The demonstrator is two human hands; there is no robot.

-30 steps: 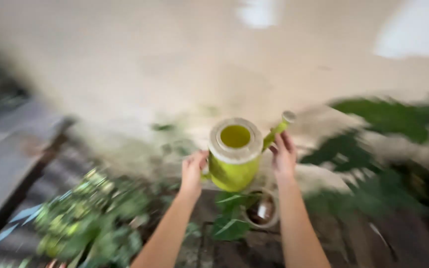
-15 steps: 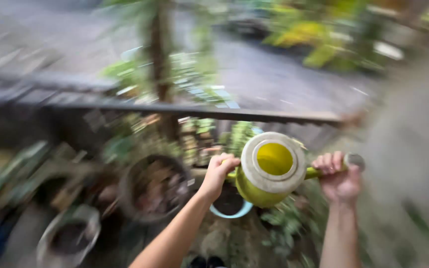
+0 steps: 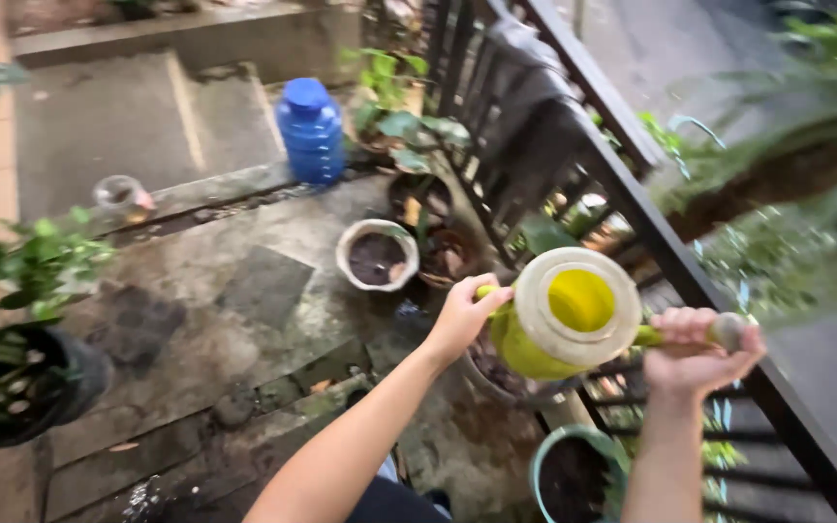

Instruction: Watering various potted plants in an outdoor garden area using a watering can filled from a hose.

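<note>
Head-camera view: a person holds a yellow-green plastic watering can with a pale, worn rim (image 3: 564, 315) in both bare hands above a mossy stone patio (image 3: 244, 291). Fingers of the left hand (image 3: 464, 312) are curled tight around the can's handle; those of the right hand (image 3: 695, 349) are clamped around its spout, whose grey tip shows just past the knuckles. Directly under the can sits a dark pot of soil (image 3: 501, 373), with a teal-rimmed pot (image 3: 569, 475) nearer the right wrist. Beyond the left fingertips stands a white round pot (image 3: 376, 254), and farther off a blue plastic water jug (image 3: 309, 131). A black metal railing (image 3: 632, 194) runs beside the right hand.
</note>
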